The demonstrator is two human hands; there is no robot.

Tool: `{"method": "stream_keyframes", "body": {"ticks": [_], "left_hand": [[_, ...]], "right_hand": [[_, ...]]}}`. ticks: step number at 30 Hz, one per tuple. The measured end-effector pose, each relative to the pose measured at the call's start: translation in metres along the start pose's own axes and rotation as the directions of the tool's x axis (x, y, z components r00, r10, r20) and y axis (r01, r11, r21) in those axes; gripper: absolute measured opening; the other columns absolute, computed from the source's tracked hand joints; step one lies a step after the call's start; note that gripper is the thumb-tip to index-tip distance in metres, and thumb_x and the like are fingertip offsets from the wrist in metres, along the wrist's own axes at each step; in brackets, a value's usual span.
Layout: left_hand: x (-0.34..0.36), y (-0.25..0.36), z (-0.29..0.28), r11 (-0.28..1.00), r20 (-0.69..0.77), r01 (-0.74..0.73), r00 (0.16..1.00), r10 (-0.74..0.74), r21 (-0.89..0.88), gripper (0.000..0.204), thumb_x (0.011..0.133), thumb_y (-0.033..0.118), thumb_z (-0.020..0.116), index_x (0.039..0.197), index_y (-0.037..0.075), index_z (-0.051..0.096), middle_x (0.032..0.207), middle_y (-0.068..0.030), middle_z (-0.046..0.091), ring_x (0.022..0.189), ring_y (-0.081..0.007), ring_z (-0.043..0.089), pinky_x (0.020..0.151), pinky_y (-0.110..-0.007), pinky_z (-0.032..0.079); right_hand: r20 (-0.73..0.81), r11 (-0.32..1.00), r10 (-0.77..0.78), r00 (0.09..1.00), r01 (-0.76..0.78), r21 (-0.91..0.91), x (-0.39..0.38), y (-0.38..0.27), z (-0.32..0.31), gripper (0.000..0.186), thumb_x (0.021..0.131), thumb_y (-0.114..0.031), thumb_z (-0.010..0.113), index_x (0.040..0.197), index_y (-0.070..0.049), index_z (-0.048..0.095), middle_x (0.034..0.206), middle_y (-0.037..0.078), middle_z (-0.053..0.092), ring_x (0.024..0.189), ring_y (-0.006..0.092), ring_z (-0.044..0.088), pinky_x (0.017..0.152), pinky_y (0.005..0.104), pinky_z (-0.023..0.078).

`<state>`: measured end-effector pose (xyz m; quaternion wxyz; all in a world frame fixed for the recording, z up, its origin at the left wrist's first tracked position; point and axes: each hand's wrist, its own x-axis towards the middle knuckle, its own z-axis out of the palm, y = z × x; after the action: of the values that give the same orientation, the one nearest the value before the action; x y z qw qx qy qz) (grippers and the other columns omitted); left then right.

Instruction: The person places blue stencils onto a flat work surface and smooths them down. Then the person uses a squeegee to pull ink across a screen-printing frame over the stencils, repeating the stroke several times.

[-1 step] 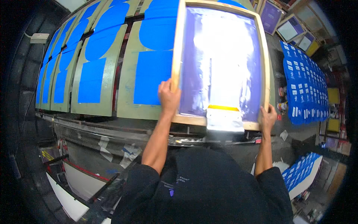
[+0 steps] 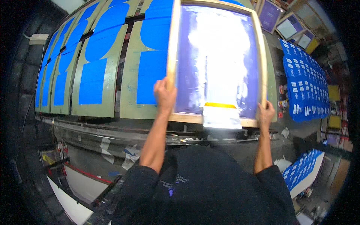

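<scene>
A wooden-framed printing screen (image 2: 173, 45) with purple mesh is held over the long table in front of me. White ink is smeared across the mesh and looks glaringly bright. My left hand (image 2: 165, 95) grips the left bar of the frame, fingers wrapped round it. On the opposite bar, near the lower right corner, my right hand (image 2: 266, 113) is closed on the wood. A squeegee (image 2: 222, 117) with a yellow blade and a white-coated handle lies across the near end of the screen, overhanging the front bar. Neither hand touches it.
Olive boards (image 2: 77, 93) bearing blue fabric pieces (image 2: 92, 84) line the table to the left. Beyond its right end hangs a blue printed sheet (image 2: 300, 82). More framed screens (image 2: 268, 17) lean at the upper right. A white panel (image 2: 69, 200) stands low on the left.
The screen, with both hands on it and the squeegee resting in it, has shifted slightly left and a little away from me. The grip of both hands is unchanged.
</scene>
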<state>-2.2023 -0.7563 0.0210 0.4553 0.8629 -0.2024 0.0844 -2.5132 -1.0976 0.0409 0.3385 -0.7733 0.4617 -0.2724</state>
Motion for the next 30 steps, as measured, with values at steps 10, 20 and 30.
{"method": "stream_keyframes", "body": {"ticks": [10,20,30], "left_hand": [[0.075,-0.155,-0.136,0.997,-0.034,-0.052,0.998,0.054,0.064,0.045,0.071,0.004,0.074,0.114,-0.006,0.066,0.096,-0.0161,0.065,0.089,-0.03,0.065,0.082,-0.039,0.052],[0.071,-0.188,-0.133,0.994,0.028,0.064,0.997,-0.067,0.094,0.043,0.073,0.005,0.074,0.114,-0.007,0.067,0.094,-0.0156,0.065,0.086,-0.0304,0.065,0.08,-0.041,0.051],[0.071,-0.203,-0.134,0.991,0.102,0.094,0.989,-0.104,0.094,0.047,0.074,0.007,0.073,0.118,-0.004,0.065,0.105,-0.0183,0.065,0.1,-0.0336,0.063,0.089,-0.044,0.049]], "right_hand": [[-0.104,0.995,-0.083,0.991,0.078,-0.055,-0.086,-0.089,0.201,0.037,0.073,-0.017,0.079,0.101,0.004,0.068,0.096,0.02,0.067,0.089,0.0341,0.066,0.083,0.0423,0.052],[-0.066,0.995,-0.02,0.998,0.014,-0.094,-0.102,-0.102,0.215,0.037,0.073,-0.019,0.075,0.103,0.001,0.066,0.098,0.019,0.064,0.097,0.0373,0.062,0.088,0.0464,0.048],[-0.048,0.995,0.024,0.999,-0.029,-0.098,-0.104,-0.101,0.223,0.037,0.073,-0.018,0.076,0.104,0.0,0.067,0.104,0.019,0.066,0.102,0.0373,0.061,0.092,0.0471,0.047]]}}
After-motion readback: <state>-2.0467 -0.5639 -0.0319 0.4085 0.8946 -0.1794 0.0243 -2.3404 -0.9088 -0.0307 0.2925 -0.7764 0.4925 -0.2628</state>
